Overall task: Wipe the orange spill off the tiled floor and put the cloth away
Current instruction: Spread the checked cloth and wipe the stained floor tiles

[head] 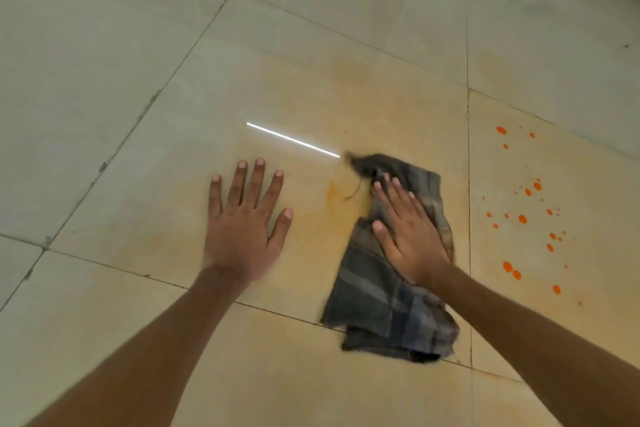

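Both palms flat: right hand point(410, 238) on cloth point(388, 288), left hand point(242, 222) on floor point(138, 115).

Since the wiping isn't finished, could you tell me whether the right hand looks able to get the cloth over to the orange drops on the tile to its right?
Probably yes: the right hand lies flat on the cloth, and only bare floor separates it from the orange drops.

We see an indoor room, kind unclear: a glossy beige tiled floor point(138, 45) with dark grout lines, reflecting a ceiling strip light point(292, 139).
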